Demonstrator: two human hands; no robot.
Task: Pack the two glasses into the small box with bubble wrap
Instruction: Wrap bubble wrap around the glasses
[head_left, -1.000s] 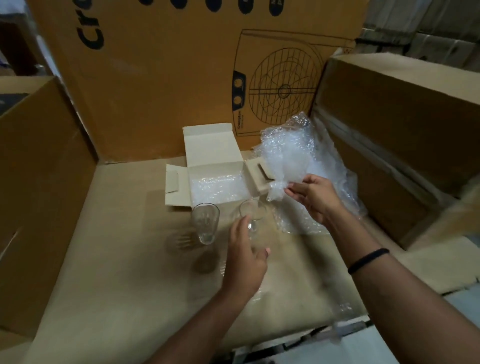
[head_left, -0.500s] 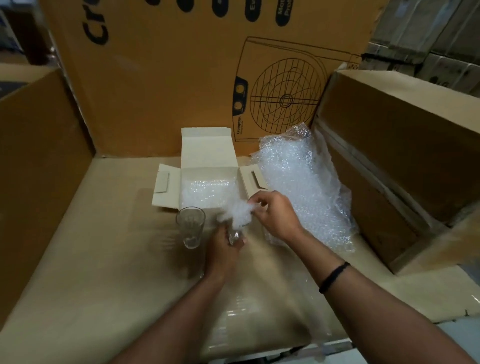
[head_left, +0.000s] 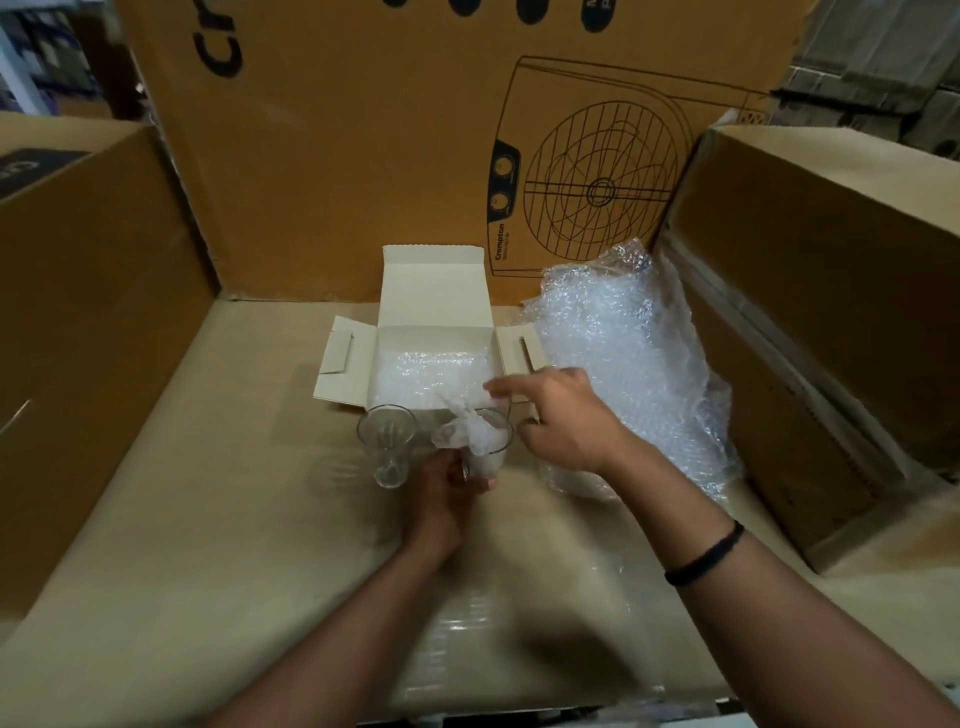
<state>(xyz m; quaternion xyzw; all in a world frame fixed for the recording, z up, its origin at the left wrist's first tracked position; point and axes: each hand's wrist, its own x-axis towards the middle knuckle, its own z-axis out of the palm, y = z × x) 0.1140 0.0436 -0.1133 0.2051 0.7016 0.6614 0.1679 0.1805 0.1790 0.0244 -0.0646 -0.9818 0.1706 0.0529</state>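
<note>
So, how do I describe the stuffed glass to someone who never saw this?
Find the small white box open before the big carton with the fan drawing. Two glasses are at its near edge. Take the right glass, stuffed with wrap and held by the left hand; the other glass is empty.

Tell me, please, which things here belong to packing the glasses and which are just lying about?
For the job: small box, lined with bubble wrap; empty glass; stuffed glass, gripped by the left hand; loose wrap heap by the right hand.
Lying about: printed fan carton behind; left carton; right carton.
</note>
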